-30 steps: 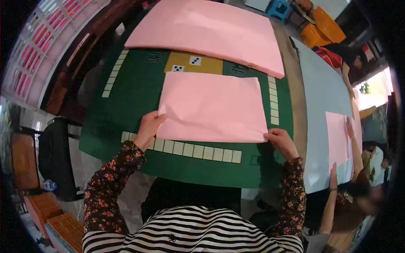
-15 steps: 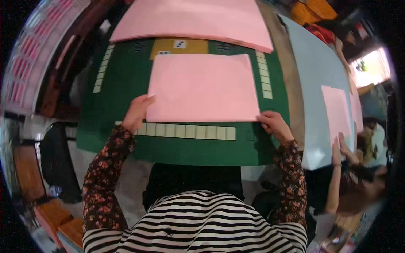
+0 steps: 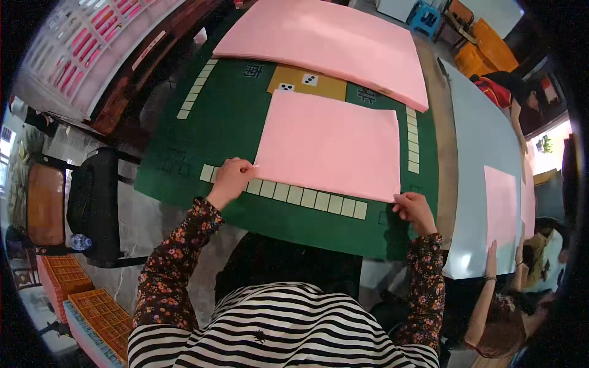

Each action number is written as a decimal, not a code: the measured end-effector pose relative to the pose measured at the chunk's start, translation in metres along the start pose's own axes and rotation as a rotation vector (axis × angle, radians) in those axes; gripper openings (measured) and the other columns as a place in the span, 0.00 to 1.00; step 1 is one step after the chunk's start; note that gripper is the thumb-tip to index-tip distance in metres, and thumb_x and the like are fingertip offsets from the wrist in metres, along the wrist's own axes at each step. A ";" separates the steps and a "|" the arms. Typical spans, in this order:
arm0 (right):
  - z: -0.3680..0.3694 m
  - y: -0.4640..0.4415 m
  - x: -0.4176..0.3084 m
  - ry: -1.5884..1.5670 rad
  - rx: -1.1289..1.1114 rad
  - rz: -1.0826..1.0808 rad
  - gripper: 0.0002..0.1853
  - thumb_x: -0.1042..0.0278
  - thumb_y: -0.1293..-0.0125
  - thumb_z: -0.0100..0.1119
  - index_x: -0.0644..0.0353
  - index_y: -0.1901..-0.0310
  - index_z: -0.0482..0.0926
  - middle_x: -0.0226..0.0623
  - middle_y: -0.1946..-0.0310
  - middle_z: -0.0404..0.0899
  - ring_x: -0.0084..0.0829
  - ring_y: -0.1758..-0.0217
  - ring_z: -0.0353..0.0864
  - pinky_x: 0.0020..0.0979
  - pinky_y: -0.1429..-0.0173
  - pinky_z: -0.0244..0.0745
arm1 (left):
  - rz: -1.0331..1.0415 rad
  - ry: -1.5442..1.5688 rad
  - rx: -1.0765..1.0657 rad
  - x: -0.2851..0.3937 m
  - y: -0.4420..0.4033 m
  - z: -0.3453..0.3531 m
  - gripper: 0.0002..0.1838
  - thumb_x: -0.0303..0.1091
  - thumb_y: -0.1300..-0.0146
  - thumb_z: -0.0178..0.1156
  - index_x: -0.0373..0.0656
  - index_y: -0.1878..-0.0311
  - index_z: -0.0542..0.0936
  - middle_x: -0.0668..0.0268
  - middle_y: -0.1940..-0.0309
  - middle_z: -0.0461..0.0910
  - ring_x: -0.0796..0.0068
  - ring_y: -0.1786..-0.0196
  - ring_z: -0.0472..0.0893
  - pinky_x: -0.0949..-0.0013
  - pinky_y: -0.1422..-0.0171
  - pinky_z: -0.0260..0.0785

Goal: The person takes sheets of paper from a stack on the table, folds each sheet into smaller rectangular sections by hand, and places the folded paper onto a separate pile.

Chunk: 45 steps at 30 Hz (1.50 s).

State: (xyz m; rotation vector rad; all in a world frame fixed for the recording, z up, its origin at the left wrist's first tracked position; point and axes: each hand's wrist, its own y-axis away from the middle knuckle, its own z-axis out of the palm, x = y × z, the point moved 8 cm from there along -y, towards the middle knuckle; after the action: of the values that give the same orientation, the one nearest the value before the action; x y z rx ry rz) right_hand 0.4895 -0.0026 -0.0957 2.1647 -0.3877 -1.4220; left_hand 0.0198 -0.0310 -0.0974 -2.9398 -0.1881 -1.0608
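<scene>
left hand (image 3: 234,178): thumb and forefinger closed in a pinch on the near left corner of the small pink sheet (image 3: 331,144), other fingers curled under. right hand (image 3: 415,212): thumb and forefinger pinched together at the near right corner of same sheet, rest of fingers bent in. small pink sheet lies mostly flat over the green table cover (image 3: 215,141), near edge running between the two hands, slightly slanted down to the right; looks layered or folded, layer count can't tell. its near edge is just beside the printed tile row (image 3: 294,195), far edge next to the printed dice (image 3: 310,80). large pink stack (image 3: 325,43) sits on the far part of the same cover, apart from the small sheet. brown strip (image 3: 446,153) along the right side, then a pale blue table (image 3: 478,135). on that, another pink piece (image 3: 501,205), with a co-worker's hand (image 3: 492,260) at its near edge; finger detail too small to tell. person's sleeves are floral, top striped. left side: black chair (image 3: 92,196), orange boxes (image 3: 101,313) below it. blue stool (image 3: 424,18) at far right.
</scene>
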 end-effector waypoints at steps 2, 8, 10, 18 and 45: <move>0.001 0.002 0.002 0.003 0.011 -0.001 0.12 0.60 0.35 0.59 0.61 0.69 0.79 0.31 0.77 0.82 0.17 0.84 0.70 0.20 0.80 0.59 | -0.023 -0.003 -0.009 0.000 0.003 0.000 0.15 0.45 0.41 0.62 0.41 0.70 0.82 0.61 0.70 0.76 0.60 0.62 0.75 0.58 0.56 0.67; 0.003 0.012 0.014 0.060 0.052 -0.014 0.14 0.58 0.35 0.60 0.61 0.71 0.79 0.29 0.81 0.79 0.17 0.86 0.71 0.19 0.84 0.58 | 0.077 -0.061 -0.003 0.006 0.009 0.005 0.13 0.43 0.39 0.61 0.43 0.69 0.81 0.61 0.70 0.74 0.58 0.58 0.72 0.59 0.53 0.64; 0.003 0.012 0.022 0.052 0.076 0.027 0.14 0.58 0.35 0.60 0.61 0.71 0.79 0.30 0.81 0.79 0.18 0.86 0.71 0.20 0.83 0.60 | 0.086 -0.081 0.001 0.006 0.010 0.004 0.13 0.42 0.39 0.59 0.43 0.71 0.80 0.62 0.69 0.74 0.57 0.57 0.72 0.56 0.53 0.65; 0.008 0.042 0.018 -0.194 0.180 -0.105 0.12 0.62 0.34 0.60 0.62 0.56 0.81 0.29 0.83 0.76 0.17 0.87 0.70 0.19 0.85 0.57 | 0.094 0.085 -0.002 -0.012 0.005 0.005 0.12 0.42 0.39 0.59 0.44 0.67 0.82 0.63 0.70 0.74 0.59 0.59 0.72 0.59 0.52 0.65; 0.030 0.077 0.042 -0.358 0.136 -0.044 0.07 0.66 0.35 0.58 0.59 0.66 0.74 0.38 0.74 0.83 0.18 0.84 0.74 0.19 0.85 0.57 | 0.077 0.250 0.100 -0.012 0.018 0.004 0.11 0.37 0.40 0.63 0.37 0.66 0.80 0.64 0.74 0.70 0.68 0.67 0.71 0.66 0.61 0.63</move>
State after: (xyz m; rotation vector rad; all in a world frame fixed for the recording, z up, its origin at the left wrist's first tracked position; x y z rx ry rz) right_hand 0.4821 -0.0951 -0.0936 2.0283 -0.5830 -1.8626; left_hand 0.0150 -0.0505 -0.1073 -2.6722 -0.1189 -1.3499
